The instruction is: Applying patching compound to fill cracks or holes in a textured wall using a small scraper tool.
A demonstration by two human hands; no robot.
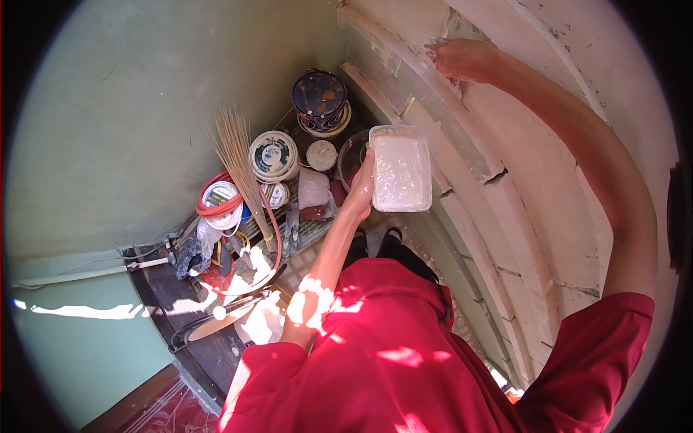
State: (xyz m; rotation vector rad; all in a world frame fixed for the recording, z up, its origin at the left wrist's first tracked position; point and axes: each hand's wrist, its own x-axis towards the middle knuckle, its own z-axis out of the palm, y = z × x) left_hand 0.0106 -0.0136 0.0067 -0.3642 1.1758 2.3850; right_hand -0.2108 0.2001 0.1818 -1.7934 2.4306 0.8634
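In my left hand (360,184) I grip a clear rectangular plastic container (401,169) of wet white paste by its left side. My right hand (462,59) is raised at the upper right, against the curved, ridged whitish surface (527,231) with patchy, flaked spots. Its fingers are bent together at the surface; whether something small is in them I cannot make out. Below the container, my feet in dark sandals show past my red shirt.
A cluttered ledge at left holds a dark stained bucket (317,97), white lidded pails (273,156), a straw broom (242,151), coiled red hose (216,209), bags and scrapers (291,227). A green wall (159,86) stands behind it, with dark wooden steps (170,303) at lower left.
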